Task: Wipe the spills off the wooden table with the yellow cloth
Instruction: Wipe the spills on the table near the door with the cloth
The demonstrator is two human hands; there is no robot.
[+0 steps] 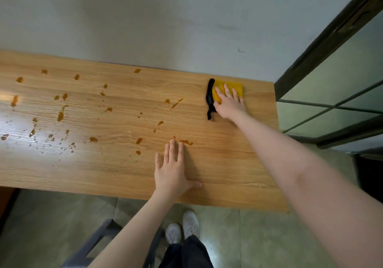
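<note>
Under right hand [229,104], yellow cloth [228,87].

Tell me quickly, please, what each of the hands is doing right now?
Left hand: open, flat on the table, holding nothing.
Right hand: open, fingers straight, pressing on the cloth.

Left hand [173,170] lies flat between cloth [228,88] and spills [61,115].

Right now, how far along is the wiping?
Barely begun. Done: nothing visibly wiped; brown spills dot the wooden table from left to centre. In hand: the right hand presses flat on the yellow cloth at the far right corner; the left hand rests open. Left: every spill.
</note>
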